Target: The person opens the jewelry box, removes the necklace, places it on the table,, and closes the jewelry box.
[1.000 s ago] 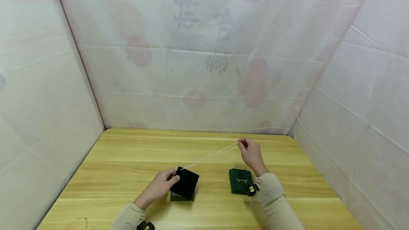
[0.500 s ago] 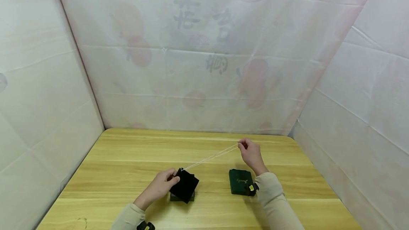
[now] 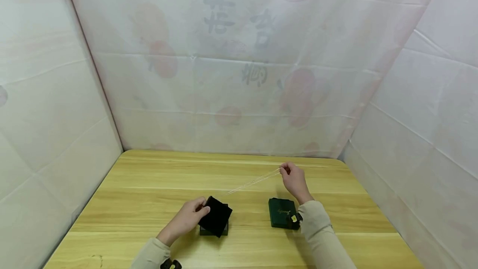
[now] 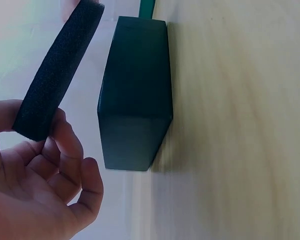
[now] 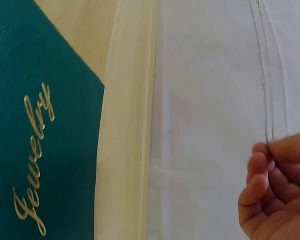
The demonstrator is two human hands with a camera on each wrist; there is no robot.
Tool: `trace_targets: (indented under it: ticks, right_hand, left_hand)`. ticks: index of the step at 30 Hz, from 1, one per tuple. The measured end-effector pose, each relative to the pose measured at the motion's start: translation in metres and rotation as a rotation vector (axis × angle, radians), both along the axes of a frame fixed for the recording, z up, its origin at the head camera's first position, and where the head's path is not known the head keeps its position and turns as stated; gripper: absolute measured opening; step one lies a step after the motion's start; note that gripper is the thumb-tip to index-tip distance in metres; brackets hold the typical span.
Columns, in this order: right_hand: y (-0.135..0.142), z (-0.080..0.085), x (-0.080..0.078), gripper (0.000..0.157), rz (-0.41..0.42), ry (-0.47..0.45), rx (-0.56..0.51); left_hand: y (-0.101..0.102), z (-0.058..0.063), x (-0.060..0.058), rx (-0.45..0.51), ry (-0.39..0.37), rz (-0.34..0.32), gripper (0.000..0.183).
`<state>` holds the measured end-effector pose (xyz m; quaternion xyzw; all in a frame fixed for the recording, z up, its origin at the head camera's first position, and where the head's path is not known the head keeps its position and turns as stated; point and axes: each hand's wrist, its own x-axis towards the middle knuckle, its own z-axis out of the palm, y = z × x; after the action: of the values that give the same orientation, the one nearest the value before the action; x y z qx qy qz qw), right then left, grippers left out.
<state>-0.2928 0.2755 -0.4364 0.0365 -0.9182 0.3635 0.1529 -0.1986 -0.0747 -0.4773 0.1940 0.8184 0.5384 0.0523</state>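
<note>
My left hand [image 3: 188, 216] pinches a square black foam pad [image 3: 215, 216] by its corner, thumb on top. Edge-on in the left wrist view, the foam pad [image 4: 60, 70] is thick, held between thumb and fingers. It is tilted over a dark green box base [image 4: 135, 75], which it partly hides in the head view. My right hand [image 3: 295, 181], raised to the right, pinches a thin necklace chain [image 3: 254, 181]. The chain stretches as two strands toward the pad, its lower end apart from the pad's corner. Both strands [image 5: 264, 75] run up from my fingertips in the right wrist view.
A green box lid [image 3: 281, 213] with gold "Jewelry" lettering lies on the wooden table [image 3: 157, 177], beneath my right wrist. White patterned cloth [image 3: 239, 94] walls rise behind the table and at both sides.
The chain's lower end has come away from the foam pad's corner and now hangs up and to the right of it. The pad has tipped slightly; both hands stay nearly in place.
</note>
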Motion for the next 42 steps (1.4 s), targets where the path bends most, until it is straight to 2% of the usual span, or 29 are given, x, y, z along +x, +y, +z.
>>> trace_targets:
  ticks: [5,8,16,24,28,38,42]
  right_hand:
    - [0.012,0.000,-0.001,0.018,-0.062,-0.029,0.013]
    - [0.015,0.000,-0.001,0.018,-0.064,-0.037,0.045]
    - [0.003,-0.006,0.002,0.015,0.005,-0.060,0.152]
    - [-0.023,-0.018,0.010,0.012,0.090,-0.128,0.236]
    - [-0.035,-0.022,0.015,0.012,0.147,-0.124,0.281]
    - [-0.055,-0.027,0.018,0.012,0.212,-0.124,0.373]
    - [-0.060,-0.031,0.017,0.011,0.222,-0.107,0.421]
  left_hand:
    - [-0.003,0.002,0.001,0.005,-0.017,0.030,0.029]
    - [-0.004,0.002,0.002,0.007,-0.025,0.021,0.030]
    - [-0.003,0.003,0.002,0.014,-0.030,0.014,0.029]
    - [-0.002,0.003,0.003,0.001,-0.021,0.009,0.029]
    - [-0.003,0.003,0.003,0.000,-0.015,0.001,0.030]
    - [-0.002,0.002,0.003,-0.008,-0.011,-0.004,0.027]
    - [0.001,0.021,0.012,0.000,-0.020,-0.014,0.022]
